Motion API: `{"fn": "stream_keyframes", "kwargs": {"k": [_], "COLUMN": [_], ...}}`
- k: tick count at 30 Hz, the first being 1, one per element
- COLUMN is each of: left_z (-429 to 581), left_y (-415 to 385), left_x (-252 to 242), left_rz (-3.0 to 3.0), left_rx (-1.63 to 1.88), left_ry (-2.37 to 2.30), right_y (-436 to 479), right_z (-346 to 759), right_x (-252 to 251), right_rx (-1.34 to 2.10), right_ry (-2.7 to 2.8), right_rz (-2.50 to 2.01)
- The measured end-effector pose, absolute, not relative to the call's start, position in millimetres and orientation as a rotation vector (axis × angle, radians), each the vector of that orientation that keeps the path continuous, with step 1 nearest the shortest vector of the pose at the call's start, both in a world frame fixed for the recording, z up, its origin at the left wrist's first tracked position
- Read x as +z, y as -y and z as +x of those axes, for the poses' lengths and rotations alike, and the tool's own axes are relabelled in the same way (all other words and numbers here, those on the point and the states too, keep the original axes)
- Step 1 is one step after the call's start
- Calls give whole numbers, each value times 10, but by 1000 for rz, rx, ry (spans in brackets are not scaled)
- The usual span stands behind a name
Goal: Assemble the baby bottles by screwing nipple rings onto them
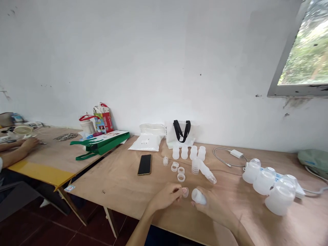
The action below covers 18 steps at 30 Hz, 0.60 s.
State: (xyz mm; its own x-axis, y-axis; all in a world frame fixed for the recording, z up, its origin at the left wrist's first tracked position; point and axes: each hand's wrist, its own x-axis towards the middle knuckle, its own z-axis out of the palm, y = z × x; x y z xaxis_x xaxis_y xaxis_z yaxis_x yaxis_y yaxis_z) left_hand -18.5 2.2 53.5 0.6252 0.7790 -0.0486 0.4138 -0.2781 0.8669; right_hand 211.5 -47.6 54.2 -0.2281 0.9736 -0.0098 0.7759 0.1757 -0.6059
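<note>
My left hand (167,197) pinches a small clear plastic cap or ring (186,192) between thumb and fingers. Close beside it, my right hand (211,201) is wrapped round a translucent white plastic bottle (198,196), tilted with one end toward the left hand. The two pieces are apart. Just beyond lie several loose plastic rings (181,177) and a small clear domed piece (165,161). Stacked clear caps (195,165) stand next to a toppled row of nested clear caps (208,172). Behind these, several translucent bottles (184,152) are lined up.
A phone (144,165) lies left of the rings. White packets (145,142) and a black-handled bag (179,135) rest against the wall. Capped bottles (264,181), a power strip (298,191) and a charging cable (217,155) are at right. Another person's hand (30,143) is at the left table.
</note>
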Motion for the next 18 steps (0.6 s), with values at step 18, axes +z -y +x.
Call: {"fn": "stream_keyframes", "kwargs": {"k": [18], "left_z": [-477], "left_y": [-165], "left_x": [444], "left_rz": [2108], "left_rx": [716], "left_ry": [-1392], "right_y": [432], "right_z": [2301], "right_x": [470], "right_rx": [677], "right_ry": [2198], "right_rz": [-1640]}}
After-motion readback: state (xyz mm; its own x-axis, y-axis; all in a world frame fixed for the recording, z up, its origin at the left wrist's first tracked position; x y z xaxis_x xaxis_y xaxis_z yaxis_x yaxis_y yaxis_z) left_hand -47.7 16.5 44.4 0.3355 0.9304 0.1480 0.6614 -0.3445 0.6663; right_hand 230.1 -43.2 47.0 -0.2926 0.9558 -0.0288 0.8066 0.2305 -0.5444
